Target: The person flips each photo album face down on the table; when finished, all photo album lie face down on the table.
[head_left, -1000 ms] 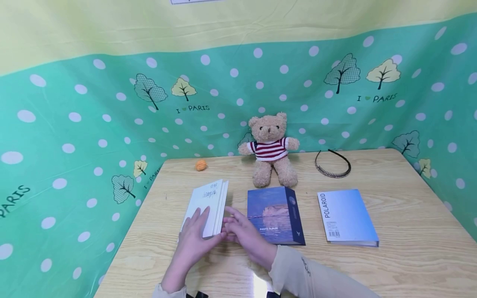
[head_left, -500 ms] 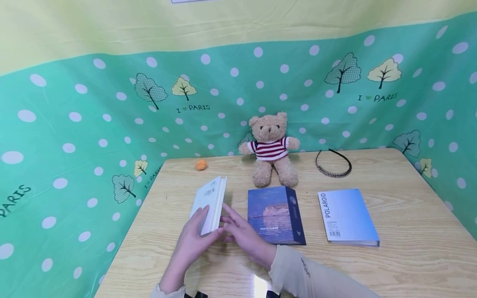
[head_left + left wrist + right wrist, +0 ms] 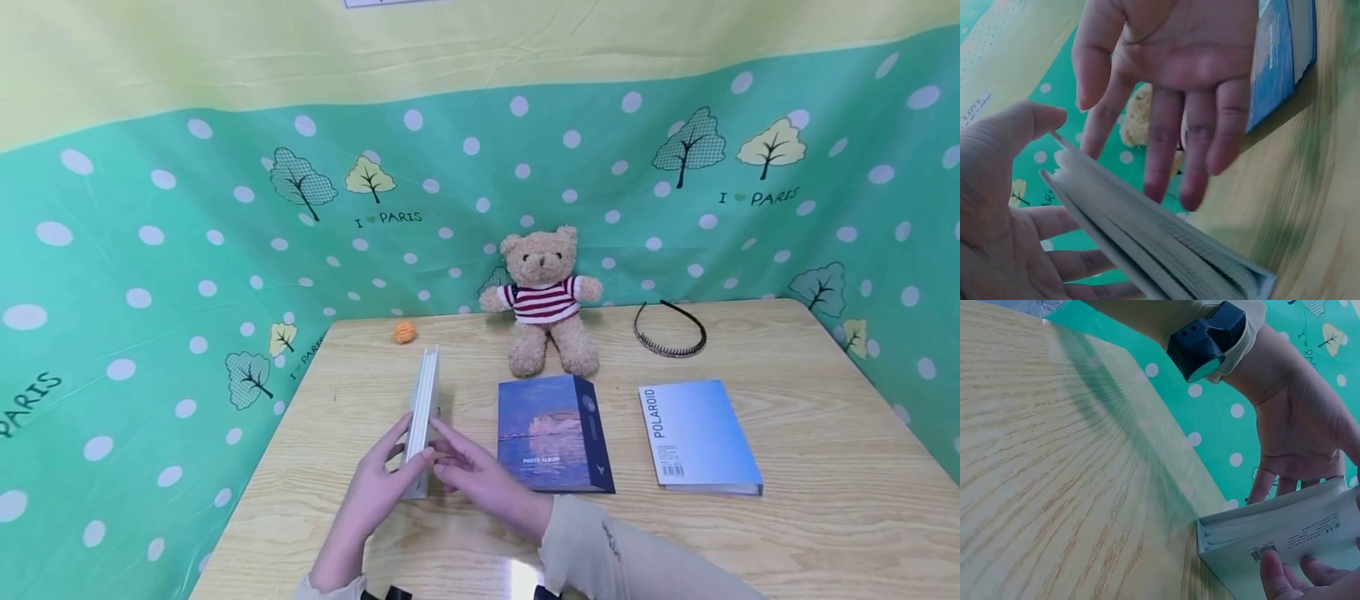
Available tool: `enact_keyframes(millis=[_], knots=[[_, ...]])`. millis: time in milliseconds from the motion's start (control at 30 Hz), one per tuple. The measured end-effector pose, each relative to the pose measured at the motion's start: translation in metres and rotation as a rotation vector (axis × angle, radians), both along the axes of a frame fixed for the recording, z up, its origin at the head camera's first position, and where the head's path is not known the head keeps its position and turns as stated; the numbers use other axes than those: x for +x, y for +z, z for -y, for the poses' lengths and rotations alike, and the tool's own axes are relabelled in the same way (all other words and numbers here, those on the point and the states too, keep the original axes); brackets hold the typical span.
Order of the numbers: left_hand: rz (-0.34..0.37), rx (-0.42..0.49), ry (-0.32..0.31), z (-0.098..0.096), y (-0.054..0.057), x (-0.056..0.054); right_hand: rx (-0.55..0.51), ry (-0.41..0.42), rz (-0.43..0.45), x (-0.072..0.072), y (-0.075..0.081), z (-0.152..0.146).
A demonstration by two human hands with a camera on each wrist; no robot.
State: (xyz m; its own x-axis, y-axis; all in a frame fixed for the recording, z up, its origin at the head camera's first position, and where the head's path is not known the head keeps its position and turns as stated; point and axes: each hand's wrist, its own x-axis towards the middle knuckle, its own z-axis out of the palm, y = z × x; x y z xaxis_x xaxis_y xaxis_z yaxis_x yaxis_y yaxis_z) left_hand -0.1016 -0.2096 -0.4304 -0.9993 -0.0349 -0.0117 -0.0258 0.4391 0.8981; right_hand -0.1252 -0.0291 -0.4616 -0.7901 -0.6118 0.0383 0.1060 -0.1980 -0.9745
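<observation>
A white hardcover book (image 3: 423, 400) stands on edge at the left of the table, page edges facing up. My left hand (image 3: 373, 485) holds it between thumb and fingers; the left wrist view has the thumb at one cover's corner and the fingers behind the other cover (image 3: 1079, 215). On the book's right side is my right hand (image 3: 483, 483), fingers extended. In the right wrist view, right fingertips (image 3: 1269, 565) rest against the cover printed with a barcode. Pages show between the slightly spread covers.
A blue photo album (image 3: 540, 433) lies right of the book, with a pale blue Polaroid album (image 3: 697, 433) farther right. Along the back are a small orange ball (image 3: 405, 332), a teddy bear (image 3: 542, 287) and a black headband (image 3: 675, 350). A polka-dot cloth (image 3: 480, 167) hangs behind the wooden table.
The book has turned from leaning left, front cover showing, to nearly upright on edge. My left hand has turned with it; the right hand has shifted slightly left.
</observation>
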Motion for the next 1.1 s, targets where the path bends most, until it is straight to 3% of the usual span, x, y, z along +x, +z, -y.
enact_keyframes(millis=[367,667,900,1100], knots=[[0.103,-0.042,-0.031,0.007,0.007,-0.002,0.005,0.032,0.031,0.003,-0.005,0.0],[0.083,0.024,-0.041,0.011,0.007,-0.002,0.057,0.032,0.036,0.004,-0.005,-0.001],[0.012,0.072,-0.032,0.012,0.007,-0.002,0.092,0.017,0.015,0.003,-0.01,-0.001],[-0.003,0.159,-0.015,0.014,0.007,0.0,0.1,-0.014,0.082,0.003,-0.013,-0.001]])
